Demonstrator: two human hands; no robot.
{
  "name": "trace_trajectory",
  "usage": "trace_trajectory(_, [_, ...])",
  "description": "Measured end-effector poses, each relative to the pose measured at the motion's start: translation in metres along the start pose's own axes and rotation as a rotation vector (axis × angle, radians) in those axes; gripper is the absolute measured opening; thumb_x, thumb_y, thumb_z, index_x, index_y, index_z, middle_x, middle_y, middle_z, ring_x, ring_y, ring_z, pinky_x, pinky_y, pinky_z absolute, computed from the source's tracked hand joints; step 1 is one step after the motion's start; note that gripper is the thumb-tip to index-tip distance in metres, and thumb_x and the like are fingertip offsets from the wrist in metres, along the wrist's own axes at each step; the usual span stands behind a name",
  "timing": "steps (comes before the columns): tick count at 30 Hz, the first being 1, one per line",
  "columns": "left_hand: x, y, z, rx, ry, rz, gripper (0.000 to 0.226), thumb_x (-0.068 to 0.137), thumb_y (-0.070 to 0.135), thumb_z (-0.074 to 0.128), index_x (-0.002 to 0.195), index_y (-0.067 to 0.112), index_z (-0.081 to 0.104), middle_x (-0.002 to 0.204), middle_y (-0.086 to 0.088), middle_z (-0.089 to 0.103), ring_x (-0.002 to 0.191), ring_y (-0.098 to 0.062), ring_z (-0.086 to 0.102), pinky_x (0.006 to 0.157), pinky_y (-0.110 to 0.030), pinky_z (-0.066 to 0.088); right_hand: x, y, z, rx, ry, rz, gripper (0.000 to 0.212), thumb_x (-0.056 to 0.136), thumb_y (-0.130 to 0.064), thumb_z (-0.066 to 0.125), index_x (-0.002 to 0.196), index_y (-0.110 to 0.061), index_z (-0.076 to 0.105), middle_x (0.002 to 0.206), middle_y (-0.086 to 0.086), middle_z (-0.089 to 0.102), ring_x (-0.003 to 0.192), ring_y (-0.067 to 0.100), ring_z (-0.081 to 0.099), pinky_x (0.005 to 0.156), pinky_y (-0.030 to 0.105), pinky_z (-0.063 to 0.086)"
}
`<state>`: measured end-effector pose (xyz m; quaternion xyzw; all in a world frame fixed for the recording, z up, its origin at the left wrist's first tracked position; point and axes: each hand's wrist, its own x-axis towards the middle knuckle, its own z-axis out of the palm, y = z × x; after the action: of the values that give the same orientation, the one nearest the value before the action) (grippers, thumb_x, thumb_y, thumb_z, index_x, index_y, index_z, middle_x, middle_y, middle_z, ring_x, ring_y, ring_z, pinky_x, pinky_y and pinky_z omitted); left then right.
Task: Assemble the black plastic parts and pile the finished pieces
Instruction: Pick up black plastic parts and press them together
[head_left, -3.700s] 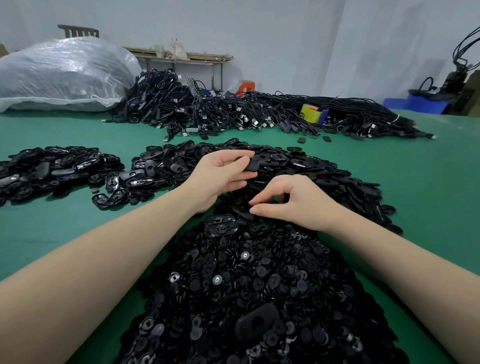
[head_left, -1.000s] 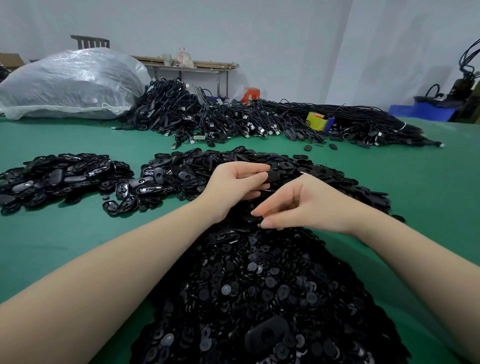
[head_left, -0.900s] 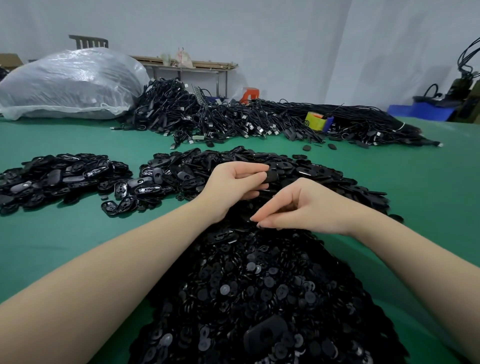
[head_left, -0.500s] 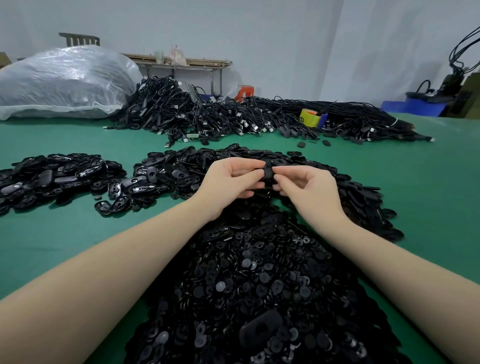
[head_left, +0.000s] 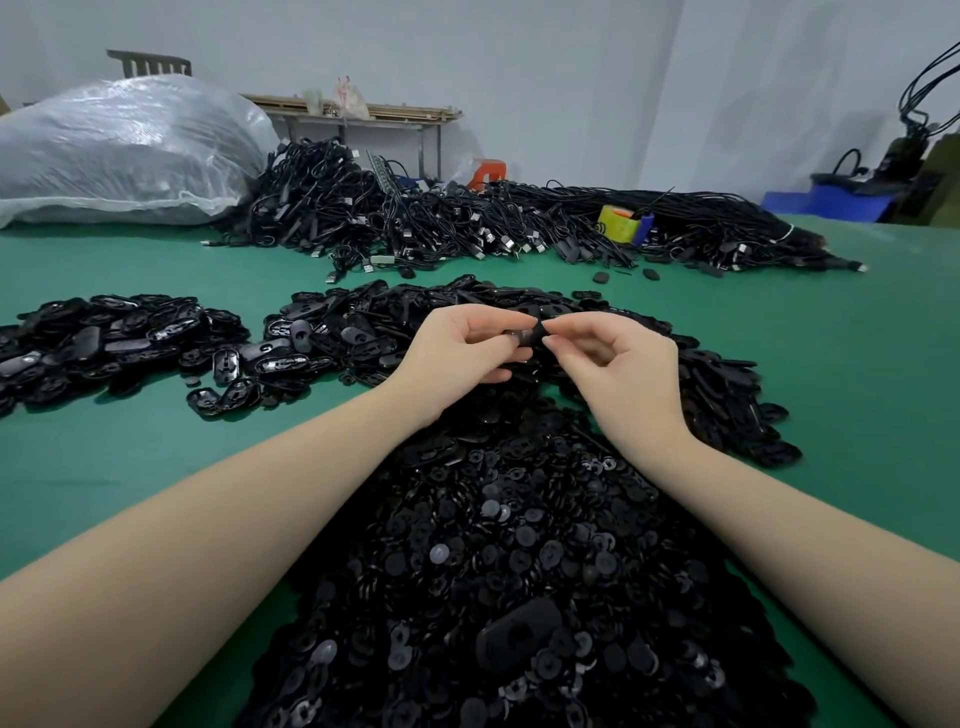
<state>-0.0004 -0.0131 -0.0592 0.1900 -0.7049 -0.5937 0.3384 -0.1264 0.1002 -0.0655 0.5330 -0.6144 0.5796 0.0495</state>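
Note:
My left hand (head_left: 462, 348) and my right hand (head_left: 618, 364) meet above the middle of the table, both pinching one small black plastic part (head_left: 525, 336) between their fingertips. Most of the part is hidden by the fingers. Below my wrists lies a big heap of small round black discs (head_left: 519, 571). Behind my hands spreads a heap of black oval shells (head_left: 374, 322). A separate pile of oval pieces (head_left: 109, 338) lies at the left on the green table (head_left: 831, 364).
A tangle of black cables (head_left: 467, 218) runs across the far side of the table, with a yellow tape roll (head_left: 618, 223) in it. A large clear plastic bag (head_left: 124, 150) sits far left. Blue bins (head_left: 826, 200) stand at the far right.
My right hand has risen from the disc heap to meet my left hand. Both now pinch the same part, held a little higher than half a second ago.

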Motion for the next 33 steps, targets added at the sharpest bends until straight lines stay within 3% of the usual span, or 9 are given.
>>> trace_trajectory(4, [-0.003, 0.001, 0.0, 0.036, -0.055, 0.048, 0.014, 0.093, 0.021, 0.068, 0.091, 0.032, 0.076, 0.096, 0.006, 0.077, 0.094, -0.009, 0.073, 0.068, -0.019, 0.056, 0.002, -0.002, -0.004, -0.048, -0.005, -0.117, 0.028, 0.084, -0.004, 0.074, 0.096, -0.029, 0.071, 0.089, -0.021, 0.067, 0.084, -0.004, 0.068, 0.079, 0.01, 0.051])
trace_trajectory(7, [-0.003, 0.002, -0.001, 0.043, -0.091, 0.047, 0.012, 0.092, 0.03, 0.069, 0.088, 0.035, 0.079, 0.098, 0.007, 0.077, 0.095, -0.008, 0.073, 0.068, -0.017, 0.055, 0.004, -0.001, -0.01, -0.152, -0.053, -0.246, 0.02, 0.085, -0.006, 0.073, 0.102, -0.017, 0.074, 0.088, -0.021, 0.065, 0.086, -0.002, 0.066, 0.079, 0.011, 0.051])
trace_trajectory(16, [-0.005, 0.007, -0.003, 0.03, -0.15, -0.027, 0.014, 0.095, 0.033, 0.064, 0.092, 0.034, 0.078, 0.1, 0.007, 0.077, 0.096, -0.011, 0.073, 0.069, -0.015, 0.053, 0.005, 0.0, -0.011, -0.257, -0.053, -0.333, 0.025, 0.089, -0.015, 0.069, 0.114, -0.017, 0.071, 0.101, -0.006, 0.074, 0.094, 0.016, 0.07, 0.081, 0.044, 0.057])
trace_trajectory(20, [-0.005, 0.007, -0.003, 0.046, -0.161, -0.035, 0.014, 0.096, 0.029, 0.062, 0.095, 0.028, 0.076, 0.098, 0.004, 0.078, 0.088, -0.011, 0.074, 0.068, -0.015, 0.053, 0.003, 0.002, -0.009, -0.262, -0.109, -0.301, 0.031, 0.091, -0.016, 0.067, 0.122, -0.022, 0.065, 0.108, -0.01, 0.073, 0.103, 0.012, 0.068, 0.091, 0.042, 0.053])
trace_trajectory(27, [-0.004, 0.007, -0.003, 0.019, -0.14, -0.064, 0.016, 0.095, 0.032, 0.064, 0.087, 0.03, 0.078, 0.096, 0.003, 0.078, 0.086, -0.01, 0.074, 0.068, -0.015, 0.054, 0.002, 0.004, -0.007, -0.293, -0.089, -0.356, 0.033, 0.094, -0.013, 0.062, 0.127, -0.021, 0.062, 0.111, -0.01, 0.072, 0.104, 0.011, 0.064, 0.092, 0.02, 0.044])
trace_trajectory(30, [-0.004, 0.007, -0.004, 0.01, -0.148, -0.075, 0.017, 0.093, 0.031, 0.065, 0.083, 0.032, 0.079, 0.095, 0.003, 0.078, 0.085, -0.009, 0.074, 0.069, -0.015, 0.053, 0.002, 0.006, -0.008, -0.274, -0.09, -0.347, 0.031, 0.093, -0.012, 0.064, 0.123, -0.02, 0.064, 0.11, -0.012, 0.072, 0.104, 0.01, 0.066, 0.093, 0.025, 0.047])
trace_trajectory(33, [-0.004, 0.007, -0.006, -0.013, -0.16, -0.094, 0.013, 0.093, 0.028, 0.066, 0.085, 0.029, 0.077, 0.096, 0.001, 0.078, 0.087, -0.01, 0.074, 0.068, -0.015, 0.053, 0.002, 0.008, -0.007, -0.293, -0.065, -0.401, 0.021, 0.091, -0.01, 0.066, 0.111, -0.016, 0.07, 0.105, -0.008, 0.073, 0.096, 0.012, 0.068, 0.084, 0.036, 0.053])
